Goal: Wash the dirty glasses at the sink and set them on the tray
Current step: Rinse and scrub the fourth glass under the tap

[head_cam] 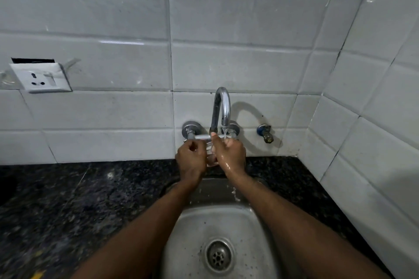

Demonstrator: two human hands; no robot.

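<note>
White tiled walls back a dark granite surface (pixel 68 199) and steel sink (pixel 192 233). Both hands hold a glass (pixel 210 156) under the tap (pixel 221 106), in its thin stream. Left hand (pixel 191 158) fingers curl round it; right hand (pixel 231 154) fingers press its side. Best to turn it slowly and grip firmly, since wet glass likely slips. No tray shows.

Person, two arms showing. Both forearms are showing bare from the near edge onward, with no sleeve reaching into view. Left hand (pixel 191 158): bare, no ring, watch or band showing; appearing dry. Right hand (pixel 230 154): bare, likewise unadorned; water is glistening on its back and wrist, and drops are running off below the wrist.
</note>
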